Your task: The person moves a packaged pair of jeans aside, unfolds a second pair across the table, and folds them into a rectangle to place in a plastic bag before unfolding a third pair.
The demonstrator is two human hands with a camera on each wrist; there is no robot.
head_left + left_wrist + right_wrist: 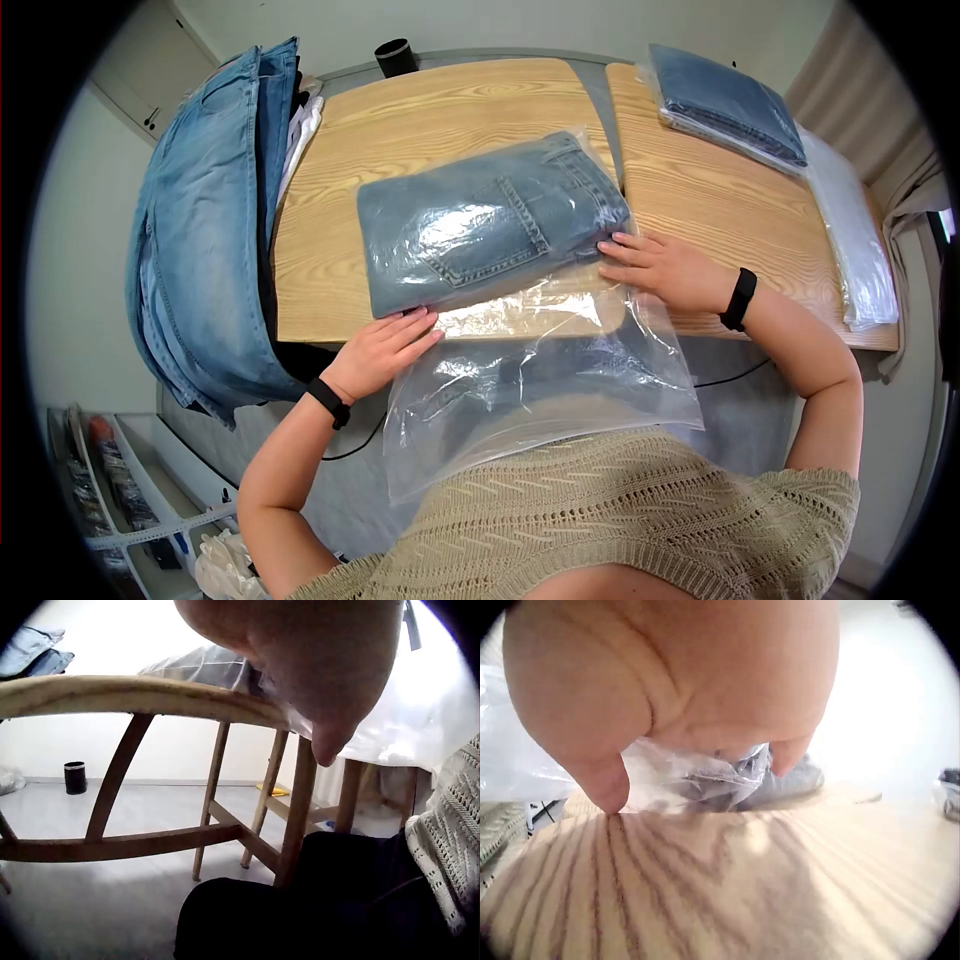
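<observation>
Folded blue jeans (480, 220) lie in a clear plastic bag (560, 370) on the wooden table, a back pocket facing up. The bag's loose end hangs over the front edge toward my knitted top. My left hand (385, 350) rests with extended fingers on the bag by the jeans' lower left corner. At the right side, the fingers of my right hand (670, 270) lie on the plastic beside the waistband end. In the right wrist view, the thumb tip (611, 796) meets the tabletop, with crinkled plastic behind it. The left fingers are mostly hidden in the left wrist view.
A thick stack of jeans (200, 230) drapes at the left of the table (330, 130). On the right table (700, 190) lie bagged jeans (730, 100) and flat clear bags (850, 230). A black bin (396, 58) stands beyond; a divided organiser (150, 500) sits lower left.
</observation>
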